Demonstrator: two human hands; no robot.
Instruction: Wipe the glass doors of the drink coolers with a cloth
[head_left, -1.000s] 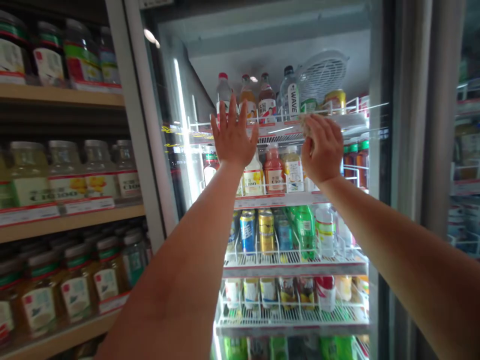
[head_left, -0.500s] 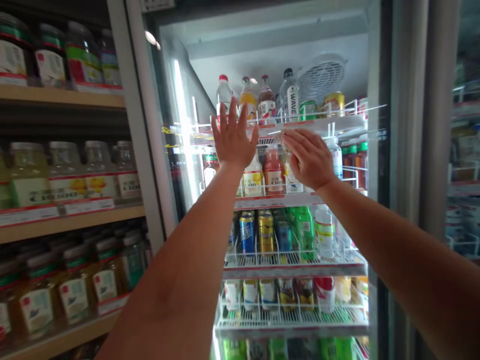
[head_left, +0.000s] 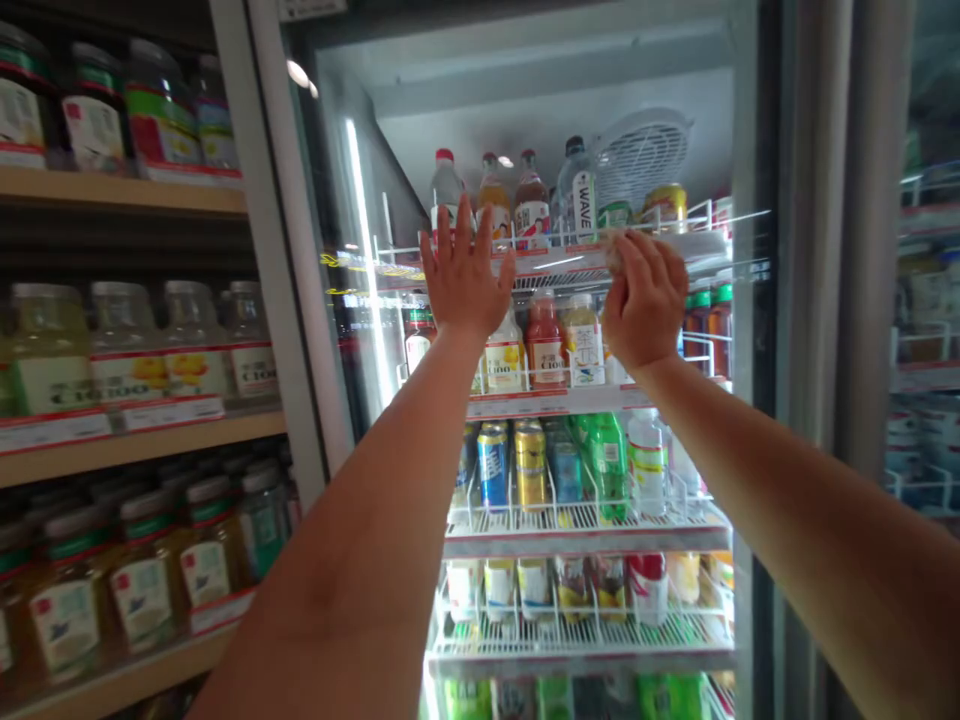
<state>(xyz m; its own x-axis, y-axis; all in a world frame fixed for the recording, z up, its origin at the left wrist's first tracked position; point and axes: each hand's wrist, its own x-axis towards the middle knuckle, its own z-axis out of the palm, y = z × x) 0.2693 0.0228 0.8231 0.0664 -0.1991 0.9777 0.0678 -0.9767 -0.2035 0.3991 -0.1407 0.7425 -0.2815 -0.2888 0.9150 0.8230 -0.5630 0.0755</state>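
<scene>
My left hand is raised with fingers spread, flat against the glass door of a drinks fridge at top-shelf height. My right hand is to its right at about the same height. Its fingers are curled over a small pale cloth pressed to the glass. Behind the glass stand bottles on the top wire shelf, juice bottles on the second, and cans on the third.
Wooden shelves on the left carry rows of jars with price strips. The fridge's grey door frame separates them from the glass. A second fridge stands at the far right behind a dark post.
My right hand slid left and down across the glass, then came back up and to the right with the cloth. My left hand stayed in place.
</scene>
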